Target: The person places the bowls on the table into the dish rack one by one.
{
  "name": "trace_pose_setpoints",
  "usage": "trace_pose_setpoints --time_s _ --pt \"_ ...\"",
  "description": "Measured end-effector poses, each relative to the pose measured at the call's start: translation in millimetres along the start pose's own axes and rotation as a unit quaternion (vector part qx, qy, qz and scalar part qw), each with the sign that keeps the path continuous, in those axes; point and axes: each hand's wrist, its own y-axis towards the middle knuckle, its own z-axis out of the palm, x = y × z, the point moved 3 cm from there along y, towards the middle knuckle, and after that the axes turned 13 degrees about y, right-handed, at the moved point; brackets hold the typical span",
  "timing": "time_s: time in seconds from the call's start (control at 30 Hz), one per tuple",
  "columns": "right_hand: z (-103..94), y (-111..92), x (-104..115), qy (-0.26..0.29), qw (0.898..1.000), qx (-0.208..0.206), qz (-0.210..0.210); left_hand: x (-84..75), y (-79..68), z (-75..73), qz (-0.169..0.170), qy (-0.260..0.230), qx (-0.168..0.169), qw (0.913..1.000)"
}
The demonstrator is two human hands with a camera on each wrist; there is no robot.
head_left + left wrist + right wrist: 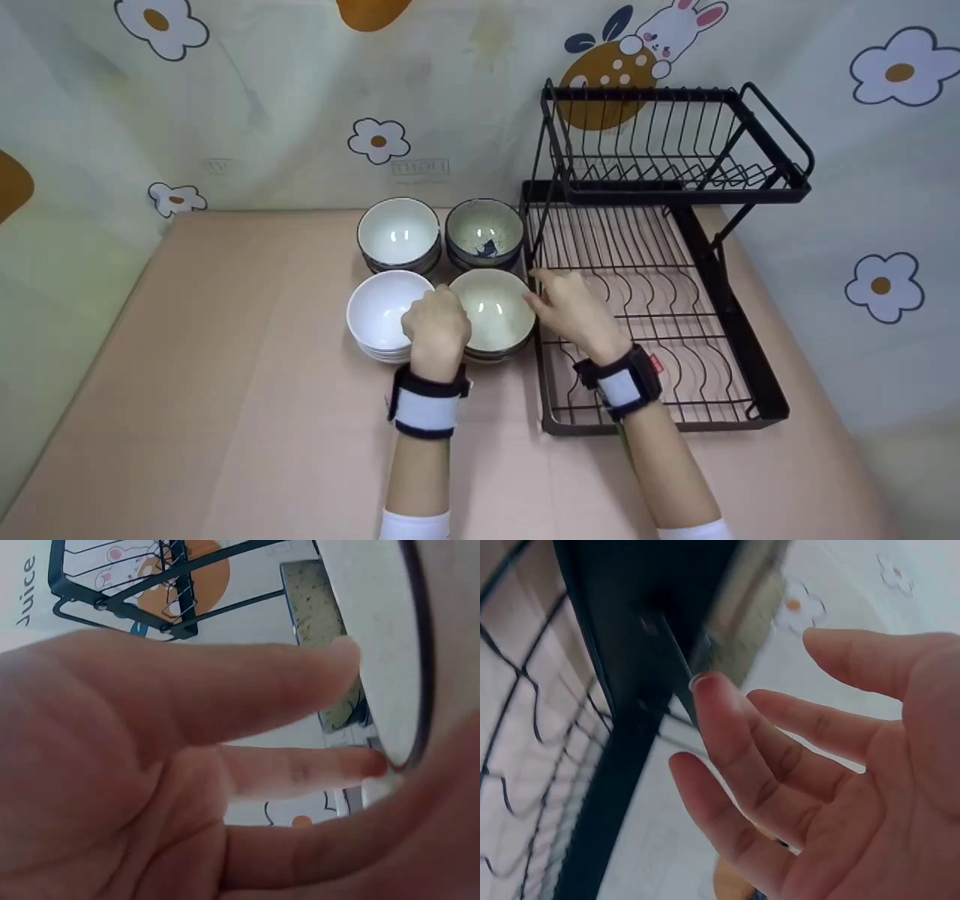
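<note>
My left hand is between a stack of white bowls and a stack of cream bowls in the head view. In the left wrist view its thumb and fingers extend fairly straight, tips right at the side and rim of a pale bowl with a dark edge. My right hand is at the right side of the cream stack, over the left edge of the black dish rack. The right wrist view shows its fingers loosely bent and spread, with nothing between thumb and fingers.
Behind stand a stack of white-lined bowls with dark outsides and a stack of greenish patterned bowls. The rack's raised upper tier overhangs its back part. A printed curtain hangs behind the pink tabletop.
</note>
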Motion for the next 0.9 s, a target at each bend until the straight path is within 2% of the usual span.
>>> trace_pose_setpoints --time_s 0.13,0.3,0.5,0.67,0.8,0.9 --pt "7.2 8.3 -2.5 -0.039 0.999 0.034 0.003 -4.5 4.2 4.4 -0.002 0.003 0.009 1.0" --pt "15.0 13.8 -7.8 -0.058 0.996 0.059 0.02 -7.8 9.0 8.8 -0.008 0.004 0.018 0.9998" --pt "21.4 16.9 -7.5 -0.07 0.996 0.044 0.028 -7.3 10.0 8.2 -0.015 -0.003 0.003 0.9999" --pt "24.0 16.9 -8.0 -0.079 0.995 0.041 0.037 -6.5 9.4 7.7 -0.016 -0.004 0.005 0.9999" --pt "24.5 15.3 -8.1 -0.071 0.996 0.04 0.038 -6.0 9.1 8.0 -0.024 -0.01 0.008 0.9996" --pt "24.5 14.0 -8.3 -0.059 0.997 0.033 0.034 -5.2 8.2 7.5 -0.029 -0.018 -0.002 0.9994"
